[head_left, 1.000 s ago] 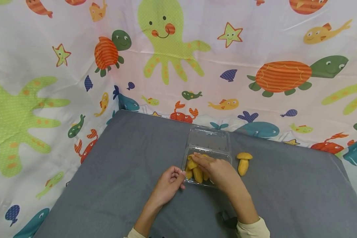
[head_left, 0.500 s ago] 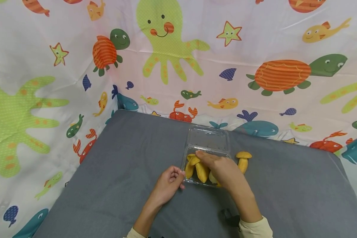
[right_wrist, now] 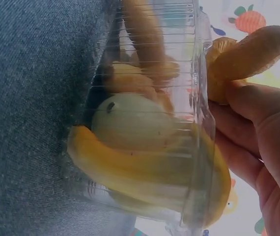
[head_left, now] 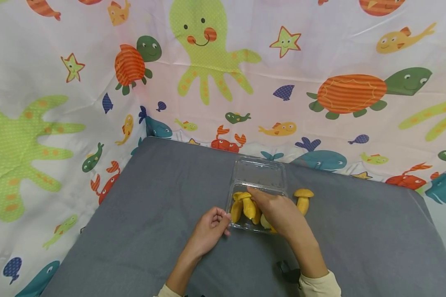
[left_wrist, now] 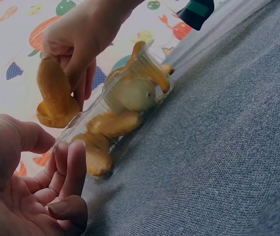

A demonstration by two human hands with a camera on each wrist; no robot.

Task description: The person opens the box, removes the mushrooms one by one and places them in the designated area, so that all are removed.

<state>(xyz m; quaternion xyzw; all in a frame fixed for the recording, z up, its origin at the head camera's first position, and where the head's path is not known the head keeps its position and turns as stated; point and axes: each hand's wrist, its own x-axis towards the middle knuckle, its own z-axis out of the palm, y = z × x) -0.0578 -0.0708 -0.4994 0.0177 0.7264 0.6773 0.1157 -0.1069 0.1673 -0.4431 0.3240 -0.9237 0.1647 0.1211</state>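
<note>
My left hand pinches the near left rim of a clear plastic clamshell container between thumb and fingers. Above the container's open base, my right hand pinches a yellow mushroom by its cap end, its stem pointing toward me. Through the container's side in the right wrist view I see a pale green round fruit, a curved yellow banana and more mushrooms. From the head view, the right hand covers much of the container's right half.
Another yellow mushroom lies on the grey cloth just right of the container. The container's lid is folded back toward the wall. A curtain printed with sea animals hangs behind and to the left.
My right hand has shifted slightly right, and the mushroom it holds has swung so its stem points more toward me. The left hand stays at the rim.
</note>
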